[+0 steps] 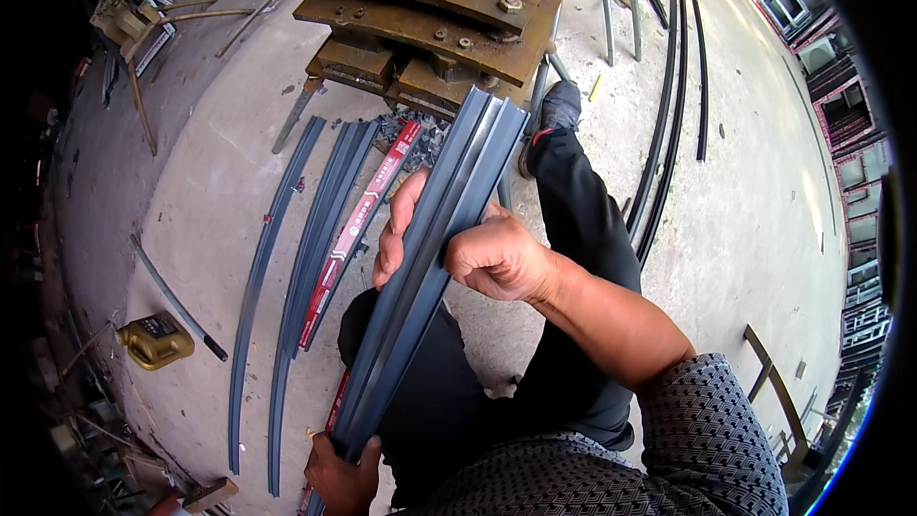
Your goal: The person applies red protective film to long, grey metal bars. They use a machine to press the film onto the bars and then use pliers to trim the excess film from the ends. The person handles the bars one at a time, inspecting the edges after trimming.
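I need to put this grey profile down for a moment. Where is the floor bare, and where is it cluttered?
Bare concrete lies right of the outstretched leg, past the two long dark strips. A smaller bare patch sits between the yellow jug and the leftmost grey strip. It is crowded from those floor strips to the held profile, and around the rusty machine base.
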The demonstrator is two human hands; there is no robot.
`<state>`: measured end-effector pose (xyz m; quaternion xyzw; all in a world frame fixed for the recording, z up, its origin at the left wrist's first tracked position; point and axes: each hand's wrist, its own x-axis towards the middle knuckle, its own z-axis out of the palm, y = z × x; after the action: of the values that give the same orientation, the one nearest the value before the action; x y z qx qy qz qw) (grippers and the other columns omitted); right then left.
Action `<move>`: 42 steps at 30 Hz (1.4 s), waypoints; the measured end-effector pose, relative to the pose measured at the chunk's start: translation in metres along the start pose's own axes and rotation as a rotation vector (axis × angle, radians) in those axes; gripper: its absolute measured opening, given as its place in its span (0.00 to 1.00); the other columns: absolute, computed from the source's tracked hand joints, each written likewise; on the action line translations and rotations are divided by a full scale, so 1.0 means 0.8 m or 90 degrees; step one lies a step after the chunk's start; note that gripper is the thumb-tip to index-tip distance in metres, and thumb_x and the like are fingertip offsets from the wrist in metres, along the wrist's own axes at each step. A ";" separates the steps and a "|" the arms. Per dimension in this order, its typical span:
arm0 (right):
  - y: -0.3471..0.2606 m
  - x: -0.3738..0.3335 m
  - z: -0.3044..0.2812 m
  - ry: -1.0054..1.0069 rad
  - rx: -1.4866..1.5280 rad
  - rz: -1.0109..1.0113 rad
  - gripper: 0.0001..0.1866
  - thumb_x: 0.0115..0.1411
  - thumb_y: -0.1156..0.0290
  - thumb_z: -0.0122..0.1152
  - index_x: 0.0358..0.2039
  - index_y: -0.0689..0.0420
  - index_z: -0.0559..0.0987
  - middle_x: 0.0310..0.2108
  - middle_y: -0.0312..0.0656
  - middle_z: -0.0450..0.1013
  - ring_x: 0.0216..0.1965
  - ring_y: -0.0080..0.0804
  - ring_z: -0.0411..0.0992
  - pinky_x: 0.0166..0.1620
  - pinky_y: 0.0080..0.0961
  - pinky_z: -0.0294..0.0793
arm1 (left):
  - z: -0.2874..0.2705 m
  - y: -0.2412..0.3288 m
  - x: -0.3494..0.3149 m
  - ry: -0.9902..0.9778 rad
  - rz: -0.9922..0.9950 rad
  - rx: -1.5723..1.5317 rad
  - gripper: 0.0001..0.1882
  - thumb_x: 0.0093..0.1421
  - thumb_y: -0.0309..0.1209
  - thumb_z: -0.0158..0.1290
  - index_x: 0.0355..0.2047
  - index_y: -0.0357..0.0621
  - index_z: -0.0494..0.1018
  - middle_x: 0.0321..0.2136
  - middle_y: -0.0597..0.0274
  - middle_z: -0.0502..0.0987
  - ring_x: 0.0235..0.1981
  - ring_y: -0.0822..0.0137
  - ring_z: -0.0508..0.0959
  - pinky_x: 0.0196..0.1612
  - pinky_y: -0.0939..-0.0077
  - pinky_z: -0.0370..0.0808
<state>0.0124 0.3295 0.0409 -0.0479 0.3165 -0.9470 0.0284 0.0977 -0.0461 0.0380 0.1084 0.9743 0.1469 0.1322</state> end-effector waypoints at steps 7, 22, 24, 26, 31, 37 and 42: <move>0.004 -0.009 -0.008 -0.017 -0.011 0.006 0.30 0.39 0.88 0.46 0.48 0.64 0.74 0.38 0.49 0.78 0.48 0.48 0.79 0.59 0.42 0.78 | 0.011 -0.008 -0.013 0.007 0.008 0.021 0.28 0.51 0.36 0.69 0.44 0.30 0.70 0.27 0.38 0.78 0.32 0.33 0.81 0.37 0.47 0.77; -0.003 -0.017 -0.005 -0.025 0.123 0.016 0.32 0.32 0.83 0.50 0.44 0.69 0.79 0.39 0.58 0.81 0.47 0.54 0.82 0.59 0.49 0.80 | 0.033 -0.015 -0.031 0.094 -0.038 -0.107 0.21 0.52 0.27 0.71 0.37 0.29 0.71 0.25 0.47 0.73 0.28 0.57 0.75 0.34 0.58 0.74; -0.002 -0.017 -0.003 -0.025 0.136 0.028 0.33 0.31 0.83 0.50 0.45 0.69 0.79 0.40 0.60 0.81 0.47 0.55 0.81 0.59 0.50 0.79 | 0.029 -0.005 -0.030 0.097 -0.047 -0.112 0.20 0.52 0.27 0.71 0.36 0.28 0.71 0.25 0.46 0.74 0.28 0.56 0.75 0.34 0.58 0.74; -0.003 -0.017 -0.004 -0.034 0.139 0.027 0.34 0.31 0.83 0.50 0.47 0.70 0.79 0.41 0.61 0.81 0.48 0.56 0.81 0.59 0.50 0.79 | 0.024 0.001 -0.028 0.092 -0.051 -0.108 0.20 0.52 0.27 0.71 0.36 0.28 0.71 0.25 0.46 0.75 0.27 0.55 0.76 0.34 0.58 0.74; 0.002 -0.017 -0.014 -0.090 0.158 0.010 0.32 0.40 0.87 0.46 0.51 0.69 0.77 0.46 0.58 0.79 0.51 0.51 0.80 0.61 0.45 0.78 | 0.021 0.012 -0.024 0.102 -0.056 -0.067 0.20 0.51 0.27 0.70 0.36 0.29 0.71 0.25 0.44 0.76 0.27 0.51 0.78 0.34 0.58 0.75; 0.000 -0.018 -0.011 -0.040 0.126 0.014 0.31 0.42 0.89 0.47 0.51 0.68 0.76 0.46 0.55 0.78 0.52 0.49 0.80 0.61 0.43 0.77 | 0.022 0.003 -0.011 0.077 0.004 -0.108 0.23 0.46 0.30 0.74 0.36 0.33 0.73 0.23 0.45 0.78 0.24 0.45 0.82 0.31 0.58 0.78; -0.002 -0.018 -0.010 -0.026 0.109 0.021 0.31 0.43 0.89 0.48 0.52 0.67 0.76 0.47 0.53 0.78 0.52 0.47 0.80 0.61 0.41 0.78 | 0.019 0.003 -0.010 0.039 -0.006 -0.079 0.24 0.49 0.31 0.70 0.40 0.31 0.70 0.23 0.42 0.74 0.26 0.39 0.77 0.32 0.52 0.74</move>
<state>0.0262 0.3367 0.0344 -0.0591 0.2345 -0.9688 0.0542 0.1101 -0.0421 0.0266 0.0912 0.9673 0.2099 0.1096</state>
